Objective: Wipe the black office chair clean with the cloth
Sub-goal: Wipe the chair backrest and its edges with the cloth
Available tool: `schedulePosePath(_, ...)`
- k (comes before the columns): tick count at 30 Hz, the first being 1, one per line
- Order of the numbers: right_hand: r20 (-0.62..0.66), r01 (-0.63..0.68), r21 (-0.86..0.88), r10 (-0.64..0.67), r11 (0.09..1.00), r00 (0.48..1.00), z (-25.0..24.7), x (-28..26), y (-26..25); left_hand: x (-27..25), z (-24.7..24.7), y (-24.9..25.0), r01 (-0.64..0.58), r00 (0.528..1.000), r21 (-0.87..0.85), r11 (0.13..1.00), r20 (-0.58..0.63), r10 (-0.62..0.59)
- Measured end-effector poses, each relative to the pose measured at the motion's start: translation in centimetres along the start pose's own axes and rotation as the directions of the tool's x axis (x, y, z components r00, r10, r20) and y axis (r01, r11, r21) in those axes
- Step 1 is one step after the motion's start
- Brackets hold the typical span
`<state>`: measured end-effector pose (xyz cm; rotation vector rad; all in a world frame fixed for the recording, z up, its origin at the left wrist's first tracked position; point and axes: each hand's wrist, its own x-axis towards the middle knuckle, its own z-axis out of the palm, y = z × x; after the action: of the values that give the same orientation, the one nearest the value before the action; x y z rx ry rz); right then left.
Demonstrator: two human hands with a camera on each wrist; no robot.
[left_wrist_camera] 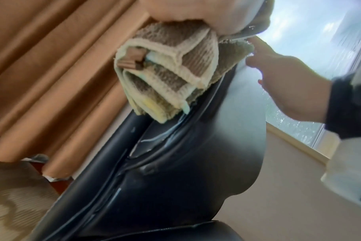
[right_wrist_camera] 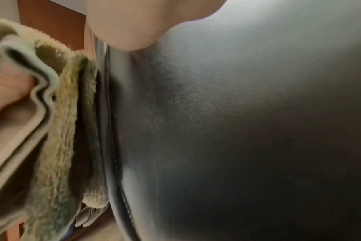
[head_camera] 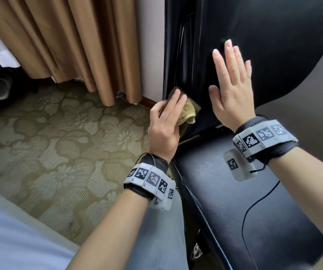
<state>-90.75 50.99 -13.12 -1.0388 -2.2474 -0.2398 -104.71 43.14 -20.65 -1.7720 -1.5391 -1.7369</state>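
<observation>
A: Hands. The left hand [head_camera: 166, 121] grips the folded cloth [head_camera: 187, 112], fingers curled over it, pressing it to the left edge of the black office chair [head_camera: 273, 45] backrest. The right hand [head_camera: 232, 88] lies flat, fingers straight and spread, on the backrest face just right of the cloth.

B: Risks. The cloth's loose lower folds may snag in the stitched seam [right_wrist_camera: 108, 101] or slip from the grip. The chair may also swivel away if the bracing hand lifts.
</observation>
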Motion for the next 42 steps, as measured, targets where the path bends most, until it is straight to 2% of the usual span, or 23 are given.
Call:
schedulePosePath(2, 0.003, -0.002, 0.004, 0.002, 1.000, 1.000, 0.2, -0.4, 0.2, 0.1, 0.7, 0.5, 0.022, 1.000, -0.005, 1.000, -0.002, -0.022)
schedulePosePath(6, 0.018, -0.023, 0.027, 0.023, 0.999, 1.000, 0.6, -1.0, 0.6, -1.8, 2.4, -0.1, 0.042, 0.996, -0.005, 0.999, 0.075, -0.042)
schedulePosePath(8, 0.014, -0.025, 0.044, 0.024, 0.999, 1.000, 0.8, -1.1, 0.6, -2.4, 2.8, -0.3, 0.123, 0.985, -0.013, 0.992, 0.121, -0.121)
schedulePosePath(10, 0.024, -0.021, 0.061, 0.020, 0.998, 1.000, 0.9, -1.4, 0.7, -3.0, 2.6, 0.3, 0.235, 0.951, -0.018, 0.972, 0.211, -0.226)
schedulePosePath(13, -0.003, -0.005, 0.069, 0.005, 0.998, 1.000, 1.2, -1.2, 1.4, -3.0, 2.7, 0.8, 0.247, 0.937, -0.026, 0.969, 0.262, -0.232)
schedulePosePath(17, -0.026, 0.029, 0.067, -0.027, 0.997, 0.999, 1.7, -1.2, 2.1, -3.0, 4.2, 0.5, 0.242, 0.948, 0.074, 0.968, 0.197, -0.252)
schedulePosePath(20, -0.007, 0.031, 0.077, -0.031, 0.997, 1.000, 1.6, -1.1, 2.4, -2.7, 5.1, 0.6, 0.261, 0.950, 0.055, 0.964, 0.162, -0.266)
schedulePosePath(23, 0.004, 0.034, 0.090, -0.034, 0.995, 0.999, 1.4, -1.1, 2.6, -2.6, 5.5, 0.5, 0.255, 0.957, 0.047, 0.966, 0.131, -0.259)
schedulePosePath(27, 0.011, 0.039, 0.078, -0.040, 0.996, 0.999, 1.6, -1.6, 3.0, -3.9, 5.5, -1.0, 0.190, 0.974, 0.079, 0.979, 0.110, -0.198)
schedulePosePath(33, 0.003, -0.007, 0.100, 0.007, 0.995, 1.000, 2.3, -2.2, 2.7, -7.9, 4.3, -4.0, 0.148, 0.944, 0.101, 0.984, 0.281, -0.171)
schedulePosePath(35, -0.012, -0.005, 0.100, 0.006, 0.995, 1.000, 2.5, -2.2, 2.6, -8.3, 3.8, -4.7, 0.132, 0.938, 0.120, 0.984, 0.305, -0.163)
schedulePosePath(42, -0.029, 0.001, 0.102, 0.002, 0.995, 1.000, 2.7, -2.3, 3.0, -4.1, 4.3, -3.1, 0.024, 0.989, -0.005, 1.000, 0.146, -0.023)
